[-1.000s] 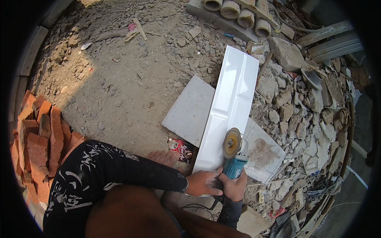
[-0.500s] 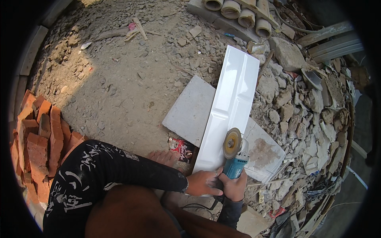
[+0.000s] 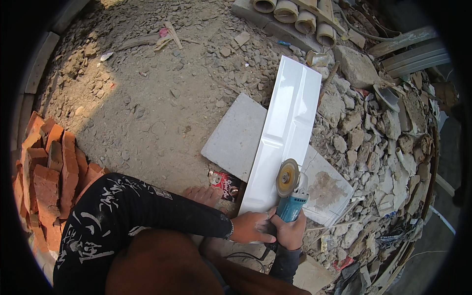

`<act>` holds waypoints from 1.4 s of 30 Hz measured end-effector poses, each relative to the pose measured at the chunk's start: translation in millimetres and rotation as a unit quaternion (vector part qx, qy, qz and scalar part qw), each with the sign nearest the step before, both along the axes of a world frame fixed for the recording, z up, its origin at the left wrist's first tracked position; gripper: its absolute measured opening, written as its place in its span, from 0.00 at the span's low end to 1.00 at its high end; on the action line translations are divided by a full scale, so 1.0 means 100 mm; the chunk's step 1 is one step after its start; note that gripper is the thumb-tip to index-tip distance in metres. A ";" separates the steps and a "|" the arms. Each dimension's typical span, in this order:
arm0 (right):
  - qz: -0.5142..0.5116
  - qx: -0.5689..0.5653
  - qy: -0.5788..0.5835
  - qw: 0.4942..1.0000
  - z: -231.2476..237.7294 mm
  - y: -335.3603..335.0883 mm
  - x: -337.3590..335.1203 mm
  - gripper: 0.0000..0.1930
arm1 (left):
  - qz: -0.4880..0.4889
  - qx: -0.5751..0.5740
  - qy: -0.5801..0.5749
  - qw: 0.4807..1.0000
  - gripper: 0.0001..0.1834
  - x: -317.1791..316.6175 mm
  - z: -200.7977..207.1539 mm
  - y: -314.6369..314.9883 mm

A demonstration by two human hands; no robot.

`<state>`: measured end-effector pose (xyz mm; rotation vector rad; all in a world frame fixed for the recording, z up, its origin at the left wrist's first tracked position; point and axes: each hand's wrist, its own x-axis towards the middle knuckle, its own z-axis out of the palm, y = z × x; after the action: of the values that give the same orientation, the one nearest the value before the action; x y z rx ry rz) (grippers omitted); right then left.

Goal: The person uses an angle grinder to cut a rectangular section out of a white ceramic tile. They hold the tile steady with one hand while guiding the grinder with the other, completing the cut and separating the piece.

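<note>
My right hand is wrapped round the teal body of an angle grinder. Its round yellowish disc faces up over a glossy white tile with raised panels. My left hand reaches in from the left and closes on the grinder's dark rear end, close to the tile's lower end. Part of the grip is hidden behind the fingers. The long tile lies slanted across a flat grey slab, which shows on both sides of it.
Orange bricks are piled at the left. Broken rubble covers the right side, with several pipes at the far end. A red and black packet lies beside my bare foot. A black cable runs below my hands.
</note>
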<state>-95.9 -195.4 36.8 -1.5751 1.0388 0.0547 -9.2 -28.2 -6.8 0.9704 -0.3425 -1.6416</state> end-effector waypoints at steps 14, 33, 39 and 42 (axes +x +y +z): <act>0.009 0.017 -0.008 1.000 0.03 0.01 0.00 0.16 | 0.016 -0.008 -0.063 0.998 0.58 -0.03 0.03 0.01; 0.006 0.009 -0.006 1.000 0.01 0.00 -0.02 0.14 | 0.028 -0.002 -0.014 1.000 0.55 -0.04 0.02 0.00; 0.009 -0.014 0.001 1.000 0.01 0.00 0.00 0.14 | 0.021 -0.007 0.006 1.000 0.63 0.00 0.01 -0.01; 0.007 -0.010 0.004 1.000 0.04 0.00 0.01 0.14 | 0.027 -0.004 0.001 1.000 0.63 -0.01 0.01 -0.01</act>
<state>-94.5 -195.6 40.6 -1.6016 1.0379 0.0588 -10.3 -29.3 -6.1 0.9637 -0.3200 -1.5912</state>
